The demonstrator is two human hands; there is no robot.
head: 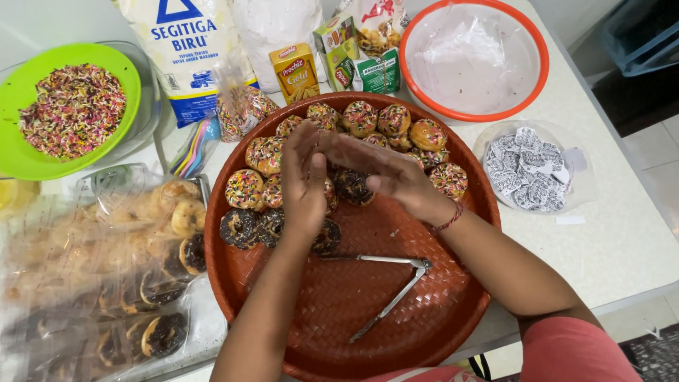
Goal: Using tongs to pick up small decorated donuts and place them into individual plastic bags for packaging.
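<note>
Left hand (304, 180) and right hand (385, 173) raised together over the round woven tray (396, 297), palms facing, fingers narrow and nearly closed against each other. Contents between the palms hidden; cannot tell whether anything is held. Small sprinkled doughnuts (361, 117) crowded on the far half of the tray, chocolate ones directly beneath the left wrist. Metal tongs (396, 290) lying open on the bare near half of the tray, untouched. Green bowl of coloured sprinkles (71, 106) at far left on the counter (622, 233); bagged doughnuts (155, 283) just beside the tray; paper cups (530, 173) in a clear dish at right.

Probable faults: glaze smeared or sprinkles knocked off by a lowered wrist. Crumbs shed from the palms onto finished pieces. Doughnuts at the rim pushed off by a sleeve or forearm.
</note>
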